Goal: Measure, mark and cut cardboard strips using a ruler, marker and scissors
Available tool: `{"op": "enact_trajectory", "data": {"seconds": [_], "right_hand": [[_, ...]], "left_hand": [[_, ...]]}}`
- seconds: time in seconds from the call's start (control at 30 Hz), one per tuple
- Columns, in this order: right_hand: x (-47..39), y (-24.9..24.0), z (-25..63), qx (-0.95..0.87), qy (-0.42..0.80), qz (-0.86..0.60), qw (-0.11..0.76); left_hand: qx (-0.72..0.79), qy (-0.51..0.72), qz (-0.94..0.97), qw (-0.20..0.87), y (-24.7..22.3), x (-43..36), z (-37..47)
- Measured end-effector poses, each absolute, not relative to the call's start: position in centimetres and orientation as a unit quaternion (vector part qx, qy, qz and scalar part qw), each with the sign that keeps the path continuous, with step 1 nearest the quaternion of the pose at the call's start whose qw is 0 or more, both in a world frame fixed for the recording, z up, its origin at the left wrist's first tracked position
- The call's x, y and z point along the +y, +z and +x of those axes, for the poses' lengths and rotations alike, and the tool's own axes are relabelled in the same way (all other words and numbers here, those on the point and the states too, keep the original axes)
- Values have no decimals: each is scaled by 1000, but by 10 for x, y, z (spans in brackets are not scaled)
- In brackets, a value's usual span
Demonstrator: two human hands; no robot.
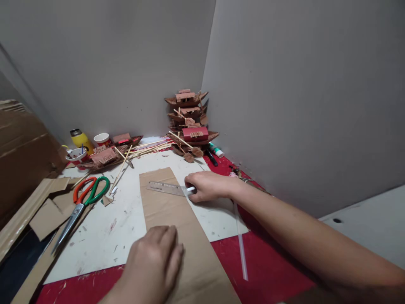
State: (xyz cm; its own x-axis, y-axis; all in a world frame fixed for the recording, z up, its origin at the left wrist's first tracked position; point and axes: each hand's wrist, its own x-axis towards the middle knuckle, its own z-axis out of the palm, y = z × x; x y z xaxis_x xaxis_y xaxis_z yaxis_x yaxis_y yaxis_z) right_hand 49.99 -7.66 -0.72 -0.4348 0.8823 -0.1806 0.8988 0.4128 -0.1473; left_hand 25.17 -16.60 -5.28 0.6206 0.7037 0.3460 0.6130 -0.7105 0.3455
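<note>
A long strip of brown cardboard [193, 236] runs from the near edge up onto a white sheet. My left hand [152, 261] rests palm down on the cardboard's left part, fingers stretched forward and slightly bent, gripping nothing. Across the strip's far end lies a clear plastic ruler [164, 187]. My right hand [207, 185] is closed at the ruler's right end, beside the strip's right edge. A short white stick-like piece [191, 189] pokes out between its fingers; its kind cannot be made out.
Scissors [84, 202] with orange and green handles lie left, near cardboard scraps [50, 215]. Model boats [194, 134] are stacked in the corner; more boats [104, 157], paper cups [101, 138], a yellow bottle [81, 141] and thin sticks [150, 148] stand behind. Grey walls close in the back and right.
</note>
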Motion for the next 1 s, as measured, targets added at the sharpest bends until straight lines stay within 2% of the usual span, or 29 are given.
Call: {"op": "enact_trajectory", "data": {"seconds": [0.1,0.2,0.37,0.63,1.0], "right_hand": [[-88,-7,500,834,-114,539,32],[-100,-7,503,828,-121,547,22],[-118,-4,510,810,-138,570,-11],[-133,-8,499,771,-197,602,-72],[-131,-13,504,735,-286,582,-199]], "left_hand": [[506,345,707,353,-45,-138,237],[563,386,613,397,-44,-109,224],[576,417,501,492,-40,-91,219],[564,431,447,544,-32,-98,235],[551,359,459,597,-26,-93,240]]}}
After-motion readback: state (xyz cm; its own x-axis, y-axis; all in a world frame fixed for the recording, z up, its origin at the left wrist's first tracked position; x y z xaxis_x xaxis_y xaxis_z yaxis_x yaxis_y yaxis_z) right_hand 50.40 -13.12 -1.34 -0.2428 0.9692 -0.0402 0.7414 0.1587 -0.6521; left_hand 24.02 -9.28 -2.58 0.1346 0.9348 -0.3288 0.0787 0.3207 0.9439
